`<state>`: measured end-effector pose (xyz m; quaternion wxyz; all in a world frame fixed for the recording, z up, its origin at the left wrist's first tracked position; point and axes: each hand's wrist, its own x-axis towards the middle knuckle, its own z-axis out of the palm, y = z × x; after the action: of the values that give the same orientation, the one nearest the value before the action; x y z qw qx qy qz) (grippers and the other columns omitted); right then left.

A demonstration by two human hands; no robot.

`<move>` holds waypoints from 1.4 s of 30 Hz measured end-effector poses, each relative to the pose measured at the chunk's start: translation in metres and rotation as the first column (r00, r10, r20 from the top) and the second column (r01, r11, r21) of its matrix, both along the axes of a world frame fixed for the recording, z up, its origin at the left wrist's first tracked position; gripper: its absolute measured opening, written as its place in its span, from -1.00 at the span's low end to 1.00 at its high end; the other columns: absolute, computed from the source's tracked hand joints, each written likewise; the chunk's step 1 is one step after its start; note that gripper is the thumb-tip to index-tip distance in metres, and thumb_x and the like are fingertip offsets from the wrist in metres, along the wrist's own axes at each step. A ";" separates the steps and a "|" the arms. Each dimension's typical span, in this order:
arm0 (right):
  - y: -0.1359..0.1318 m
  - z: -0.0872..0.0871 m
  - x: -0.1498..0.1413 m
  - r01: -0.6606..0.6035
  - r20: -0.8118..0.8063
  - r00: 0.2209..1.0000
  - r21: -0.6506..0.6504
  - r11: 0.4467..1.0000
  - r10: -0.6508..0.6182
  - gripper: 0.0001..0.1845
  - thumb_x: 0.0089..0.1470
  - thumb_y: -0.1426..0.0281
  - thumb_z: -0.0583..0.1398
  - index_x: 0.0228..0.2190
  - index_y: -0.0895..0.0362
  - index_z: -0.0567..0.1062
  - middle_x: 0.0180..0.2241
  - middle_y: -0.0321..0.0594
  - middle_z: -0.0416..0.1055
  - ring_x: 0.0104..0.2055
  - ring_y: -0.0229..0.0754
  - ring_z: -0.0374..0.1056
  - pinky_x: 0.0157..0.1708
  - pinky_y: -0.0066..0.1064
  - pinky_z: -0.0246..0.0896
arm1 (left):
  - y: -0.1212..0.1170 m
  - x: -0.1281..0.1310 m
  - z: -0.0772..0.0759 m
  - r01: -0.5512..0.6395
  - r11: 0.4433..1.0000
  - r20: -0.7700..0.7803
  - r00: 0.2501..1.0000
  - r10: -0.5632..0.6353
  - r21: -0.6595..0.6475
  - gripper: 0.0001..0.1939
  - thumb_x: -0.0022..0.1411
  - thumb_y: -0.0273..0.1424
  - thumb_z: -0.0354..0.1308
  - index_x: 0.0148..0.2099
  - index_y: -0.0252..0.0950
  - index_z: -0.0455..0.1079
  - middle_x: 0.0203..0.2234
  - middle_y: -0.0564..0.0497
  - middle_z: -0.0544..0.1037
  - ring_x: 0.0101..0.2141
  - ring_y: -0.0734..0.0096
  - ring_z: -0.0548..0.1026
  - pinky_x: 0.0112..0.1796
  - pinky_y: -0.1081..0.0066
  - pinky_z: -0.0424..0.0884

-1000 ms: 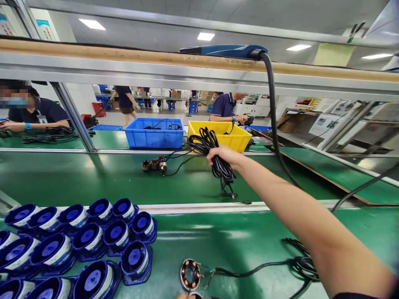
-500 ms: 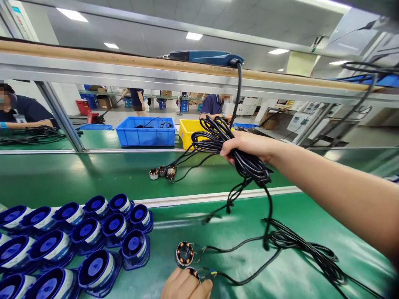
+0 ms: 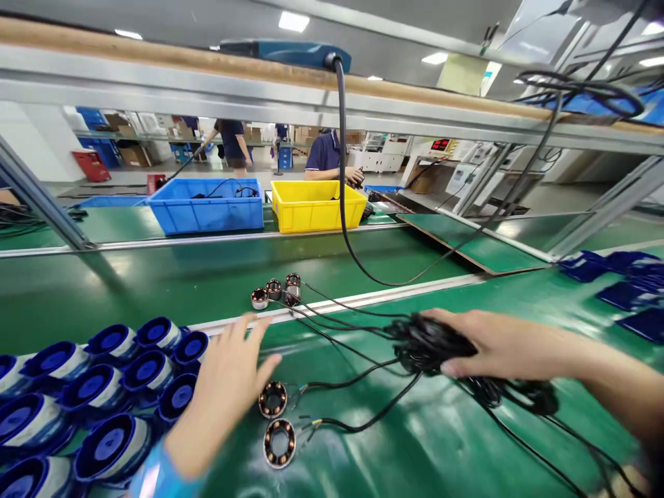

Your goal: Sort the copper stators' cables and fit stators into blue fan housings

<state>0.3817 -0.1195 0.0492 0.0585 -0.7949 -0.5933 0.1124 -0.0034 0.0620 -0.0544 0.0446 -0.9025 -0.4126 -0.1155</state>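
The right hand (image 3: 480, 342) has its fingers clenched on a bundle of black cables (image 3: 433, 342) over the right half of the green counter (image 3: 373, 443), with the thumb along the near side; the bundle is blurred, and whether it touches the counter cannot be told. The left hand (image 3: 231, 366) has its fingers released and spread, palm down and holding nothing, between the rows of blue housings (image 3: 106, 443) at the counter's left edge and two copper-wound rings. A light-blue cuff (image 3: 169, 474) is at that wrist. The far ring (image 3: 283, 398) and the near ring (image 3: 268, 443) lie flat towards the near edge, just beside each other, each with a black lead running right towards the bundle. Beyond the white strip (image 3: 363, 299) along the counter's far edge, a cluster of small wound cores (image 3: 274, 289) sits on a green surface (image 3: 171, 277), with thin leads crossing the strip to the bundle. Farther back stand a blue bin (image 3: 207, 211) and, to its right, a yellow bin (image 3: 316, 211). A blue tool (image 3: 298, 54) rests on the overhead shelf (image 3: 155, 69), its black cord (image 3: 343, 173) hanging in a loop. More blue parts (image 3: 635, 283) lie towards the counter's far right corner. Behind the yellow bin is a person (image 3: 322, 153) in a dark shirt.
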 end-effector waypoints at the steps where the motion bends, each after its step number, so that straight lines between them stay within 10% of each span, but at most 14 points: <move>1: 0.002 -0.016 0.002 -0.054 -0.071 0.996 -0.080 0.995 0.048 -0.05 -0.19 -0.11 0.40 0.22 -0.10 0.44 0.12 -0.01 0.45 0.09 0.17 0.43 0.04 -0.12 0.39 | 0.021 0.010 0.008 -0.023 1.000 -0.125 0.992 0.022 -0.003 -0.39 0.38 -0.21 0.17 0.40 -0.15 0.16 0.29 -0.17 0.28 0.13 -0.03 0.40 0.04 0.08 0.40; 7: 0.118 -0.077 -0.041 -0.331 0.077 0.943 0.197 0.923 0.322 -0.71 0.35 0.25 0.16 -0.02 0.09 0.57 -0.02 -0.11 0.51 0.04 -0.04 0.40 0.10 -0.28 0.26 | 0.127 0.071 -0.008 -0.017 0.992 -0.301 0.953 -0.023 -0.129 -0.25 0.23 -0.36 0.34 0.40 -0.16 0.17 0.34 -0.28 0.19 0.10 -0.11 0.44 0.09 -0.04 0.39; 15: 0.256 -0.131 -0.103 -0.427 0.338 0.861 0.073 0.901 0.380 -0.69 0.18 0.27 0.31 -0.11 0.20 0.60 -0.04 0.02 0.42 0.08 0.12 0.24 0.04 -0.12 0.19 | 0.167 0.115 -0.030 0.041 0.958 -0.393 0.906 -0.155 -0.282 -0.46 0.32 -0.32 0.27 0.29 -0.21 0.28 0.24 -0.18 0.33 -0.09 0.22 0.55 -0.05 0.11 0.56; 22: 0.266 -0.127 -0.094 -0.377 0.344 0.862 -0.058 0.924 0.373 -0.70 0.15 0.31 0.31 -0.11 0.20 0.60 -0.04 0.02 0.47 0.04 0.12 0.28 0.07 -0.07 0.14 | 0.118 0.072 -0.006 -0.050 0.982 -0.471 0.881 -0.043 -0.182 -0.46 0.24 -0.48 0.19 0.26 -0.26 0.31 0.43 -0.38 -0.01 -0.14 -0.13 0.63 -0.11 -0.02 0.56; 34: 0.295 -0.124 -0.063 -0.325 0.310 0.880 -0.162 0.932 0.361 -0.74 0.24 0.49 0.19 -0.13 0.01 0.64 -0.04 -0.09 0.52 0.08 0.03 0.35 0.04 -0.18 0.07 | 0.023 0.003 -0.024 -0.214 0.969 -0.444 0.885 0.141 -0.119 -0.21 0.19 -0.35 0.37 0.41 -0.11 0.20 0.47 -0.26 -0.15 -0.28 0.09 0.63 -0.31 0.15 0.62; 42: 0.309 -0.126 -0.047 -0.193 0.251 0.936 -0.219 0.957 0.246 -0.64 0.20 0.44 0.30 0.02 0.19 0.45 -0.15 -0.16 0.52 -0.10 -0.04 0.45 0.05 -0.14 0.23 | -0.006 -0.055 -0.029 -0.183 0.983 -0.220 0.958 0.186 0.030 -0.59 0.31 -0.22 0.23 0.16 -0.19 0.48 0.37 -0.14 0.23 -0.16 0.13 0.62 -0.15 0.19 0.61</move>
<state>0.3345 0.1895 -0.0767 -0.1138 -0.7333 -0.6674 0.0629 -0.0586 0.0564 -0.0837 0.1053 -0.8671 -0.4868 -0.0116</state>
